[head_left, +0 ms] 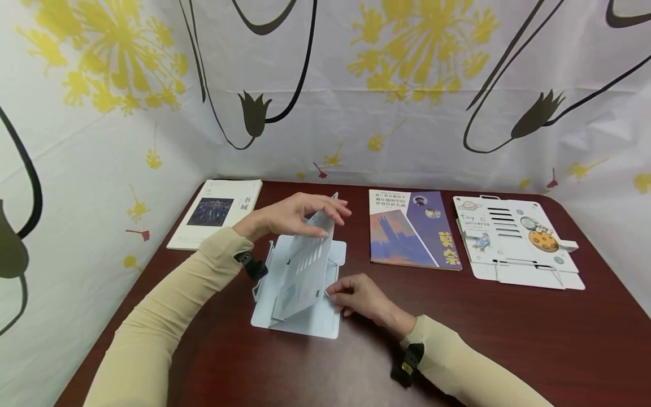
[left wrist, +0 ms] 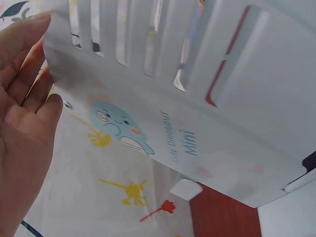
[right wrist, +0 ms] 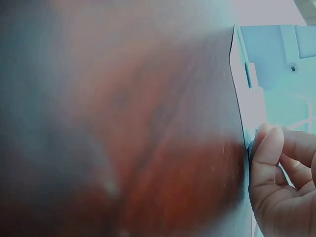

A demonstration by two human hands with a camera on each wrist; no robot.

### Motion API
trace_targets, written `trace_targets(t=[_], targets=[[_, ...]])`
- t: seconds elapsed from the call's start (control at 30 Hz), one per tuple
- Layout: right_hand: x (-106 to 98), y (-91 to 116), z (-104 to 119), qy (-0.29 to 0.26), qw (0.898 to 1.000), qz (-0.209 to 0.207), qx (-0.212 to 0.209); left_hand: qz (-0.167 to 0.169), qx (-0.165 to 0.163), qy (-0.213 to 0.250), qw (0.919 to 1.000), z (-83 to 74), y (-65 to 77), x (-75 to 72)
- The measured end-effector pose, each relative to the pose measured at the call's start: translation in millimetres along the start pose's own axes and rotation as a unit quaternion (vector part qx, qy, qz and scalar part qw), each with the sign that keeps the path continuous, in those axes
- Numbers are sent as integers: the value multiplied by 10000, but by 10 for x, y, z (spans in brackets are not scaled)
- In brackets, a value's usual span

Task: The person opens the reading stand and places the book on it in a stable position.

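A pale blue metal book stand (head_left: 305, 265) stands on the table, its slotted panel tilted up from the flat base (head_left: 297, 329). Over the panel's upper edge arches my left hand (head_left: 300, 215), with the thumb on one side and fingers reaching across the top. The left wrist view shows the panel (left wrist: 113, 84) with a cartoon dinosaur and "Mini" print, its edge between thumb and fingers. Low at the stand's right side, my right hand (head_left: 361, 297) pinches a small part with thumb and index finger; the fingertips hide most of that part.
At the back left lies a white book (head_left: 239, 198) with a dark picture. A purple and white book (head_left: 407, 226) lies right of the stand. Further right is a folded white book stand (head_left: 513, 237) with planet drawings. A patterned cloth (head_left: 315, 141) hangs behind the dark red table (head_left: 244, 367).
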State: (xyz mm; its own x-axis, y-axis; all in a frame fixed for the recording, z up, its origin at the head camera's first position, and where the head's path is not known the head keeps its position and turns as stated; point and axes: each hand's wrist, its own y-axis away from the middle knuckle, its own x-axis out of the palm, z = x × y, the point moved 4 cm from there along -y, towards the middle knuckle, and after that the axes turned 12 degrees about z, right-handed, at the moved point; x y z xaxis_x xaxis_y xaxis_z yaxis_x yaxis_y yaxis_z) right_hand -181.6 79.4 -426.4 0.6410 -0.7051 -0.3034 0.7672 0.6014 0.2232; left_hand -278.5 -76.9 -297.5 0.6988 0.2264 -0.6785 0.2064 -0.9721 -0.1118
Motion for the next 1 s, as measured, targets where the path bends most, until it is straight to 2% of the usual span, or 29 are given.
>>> trace_targets(t=[0.17,0.3,0.43,0.6,0.8,1.0], targets=[[46,87,10,-87,9999,8,-128,-448,-365,277,9979,145,22,-25],[94,165,31,-454,9988,93,-128,-692,-1042,579,9905,293,54,-37],[147,218,55,-852,9962,136,-89,-730,-1708,926,9782,468,90,-22],[218,262,80,-1159,9932,65,-86,-670,-2342,718,9672,639,128,-7],[388,356,206,-1411,9881,-383,-485,-672,-2544,563,9631,728,151,6],[711,341,374,-2076,9748,-269,-772,-761,-2716,459,9583,759,186,19]])
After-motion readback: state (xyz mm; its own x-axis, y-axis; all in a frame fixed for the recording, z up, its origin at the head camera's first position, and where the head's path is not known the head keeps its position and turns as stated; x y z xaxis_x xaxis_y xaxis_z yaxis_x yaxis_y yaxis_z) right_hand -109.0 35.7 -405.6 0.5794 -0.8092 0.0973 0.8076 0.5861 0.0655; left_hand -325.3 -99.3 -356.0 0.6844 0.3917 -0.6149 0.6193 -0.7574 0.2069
